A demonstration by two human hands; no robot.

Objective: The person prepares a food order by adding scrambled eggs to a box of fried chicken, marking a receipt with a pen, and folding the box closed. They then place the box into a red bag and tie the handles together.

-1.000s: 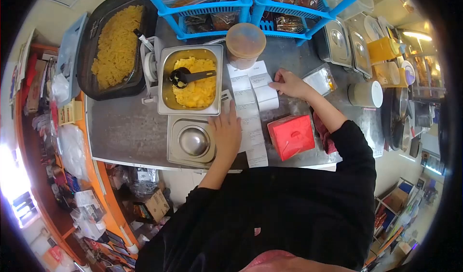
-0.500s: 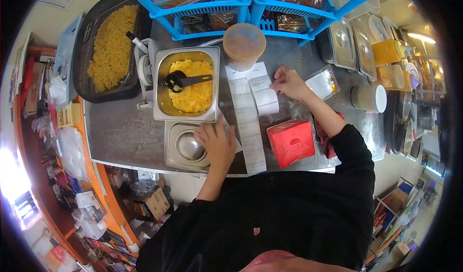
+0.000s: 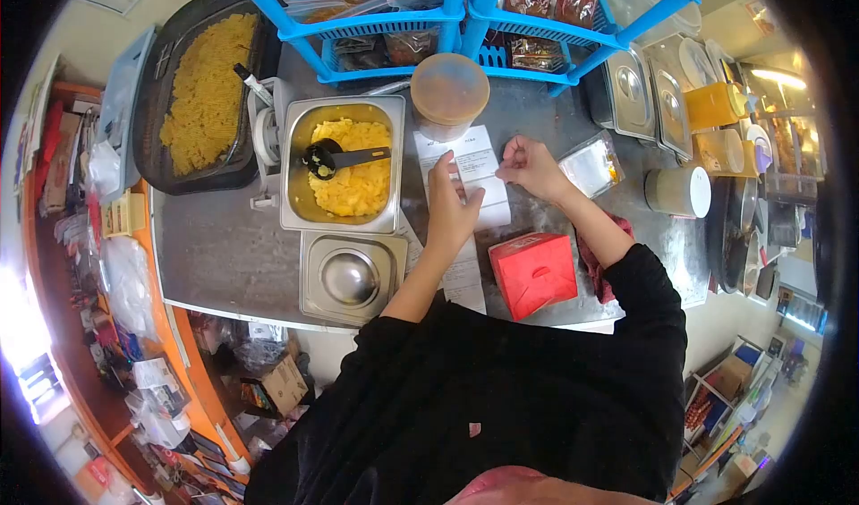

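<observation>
On a grey steel counter two long paper receipts lie side by side, running from just below a round lidded tub toward the near edge of the counter. The left hand lies flat on the left-hand strip with its fingers spread and pointing away, pressing the paper down; nothing is gripped in it. The right hand rests at the right edge of the shorter slip, fingers curled, the fingertips on or pinching the paper edge; which of the two cannot be told from this view. The two hands are near each other with only the width of the slip between them. Just right of the lower receipt stands a red folded takeaway box, closed, with a dark red cloth behind it under the right forearm. Left of the receipts sits an open steel pan of yellow food with a black ladle lying in it, and in front of that a second steel pan with its domed lid on. Farther left is a dark tray of yellow pasta. A blue wire rack stands at the back of the counter.
</observation>
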